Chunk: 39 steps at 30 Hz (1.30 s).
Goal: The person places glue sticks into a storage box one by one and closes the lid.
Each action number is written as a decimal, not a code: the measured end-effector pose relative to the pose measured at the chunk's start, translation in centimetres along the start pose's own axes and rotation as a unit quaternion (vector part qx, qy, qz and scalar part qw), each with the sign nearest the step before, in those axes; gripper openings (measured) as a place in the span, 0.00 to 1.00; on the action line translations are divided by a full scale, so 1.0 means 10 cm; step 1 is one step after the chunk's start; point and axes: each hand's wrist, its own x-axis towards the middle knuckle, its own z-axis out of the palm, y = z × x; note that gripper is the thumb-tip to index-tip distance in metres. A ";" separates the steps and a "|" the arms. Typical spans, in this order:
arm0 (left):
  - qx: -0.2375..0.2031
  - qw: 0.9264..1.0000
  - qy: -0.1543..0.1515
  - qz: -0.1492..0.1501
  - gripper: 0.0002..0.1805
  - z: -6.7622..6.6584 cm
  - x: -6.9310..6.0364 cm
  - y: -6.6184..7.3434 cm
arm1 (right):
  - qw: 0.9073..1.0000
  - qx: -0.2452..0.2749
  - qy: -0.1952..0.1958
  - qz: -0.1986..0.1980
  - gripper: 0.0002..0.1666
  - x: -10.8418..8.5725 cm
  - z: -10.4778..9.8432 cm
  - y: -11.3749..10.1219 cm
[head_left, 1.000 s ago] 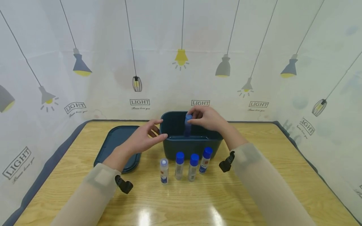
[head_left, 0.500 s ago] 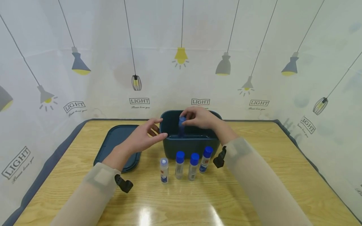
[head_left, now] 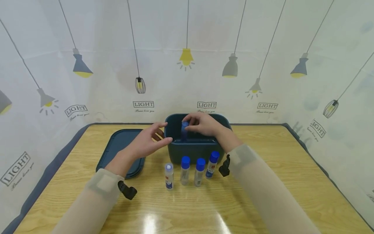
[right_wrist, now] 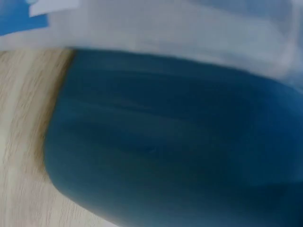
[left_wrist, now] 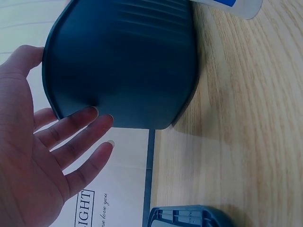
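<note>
My right hand (head_left: 203, 125) reaches into a dark blue bin (head_left: 190, 153) and pinches an upright glue stick (head_left: 184, 130) by its blue cap, near the left end. The lower part of that stick sits behind the bin's front rim. My left hand (head_left: 147, 142) is spread at the bin's left end; in the left wrist view its fingertips (left_wrist: 87, 161) lie along the bin's outer wall (left_wrist: 123, 71). In front of the bin stand several glue sticks: a clear-topped one (head_left: 169, 177) and blue-capped ones (head_left: 185, 170). The right wrist view shows mostly the bin's wall (right_wrist: 165, 137), blurred; that hand is hidden there.
A dark blue lid (head_left: 117, 146) lies on the wooden table (head_left: 187, 211), left of the bin and partly under the left forearm. Behind the table hangs a pale curtain (head_left: 160, 58) printed with lamps.
My right hand has moved left inside the bin with the glue stick, from near the middle toward the left end. The left hand and the standing sticks have stayed put.
</note>
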 end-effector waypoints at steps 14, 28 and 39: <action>-0.001 1.000 -0.003 0.001 0.43 0.00 0.00 -0.01 | 1.000 0.003 -0.012 0.010 0.23 0.01 0.04 -0.01; -0.003 1.000 0.003 0.004 0.43 0.02 0.02 -0.02 | 0.999 -0.008 -0.019 0.031 0.29 -0.02 0.01 -0.03; -0.003 1.000 -0.001 -0.008 0.44 0.01 0.02 -0.02 | 0.997 -0.004 0.080 -0.007 0.25 -0.21 -0.23 -0.22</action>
